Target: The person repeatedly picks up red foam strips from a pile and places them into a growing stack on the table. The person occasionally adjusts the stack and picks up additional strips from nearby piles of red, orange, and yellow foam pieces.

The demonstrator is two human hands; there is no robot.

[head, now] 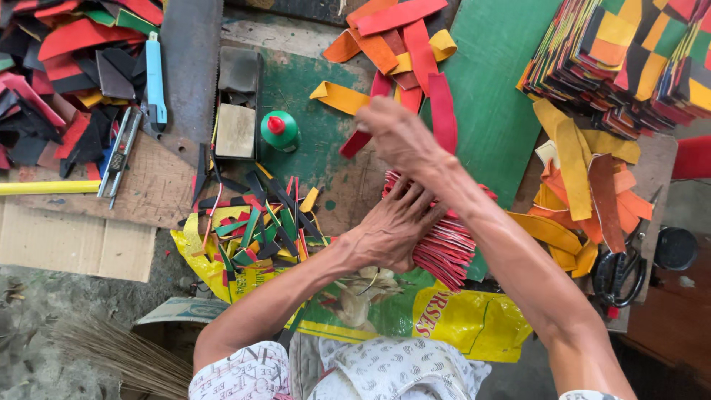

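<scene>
1. Workbench surface: a green mat lies on a worn wooden board.
2. Left hand: pressed flat, fingers spread, on a stack of red strips at the mat's near edge.
3. Right hand: rests over the stack's far end; closure apparently loose, cannot be confirmed.
4. Adjacent items: green glue bottle, scissors, mixed scraps.

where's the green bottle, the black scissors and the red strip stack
green bottle (280, 130), head view, on its green body below the red cap
black scissors (619, 274), head view, on the handles
red strip stack (446, 248), head view, on the strip ends
</scene>
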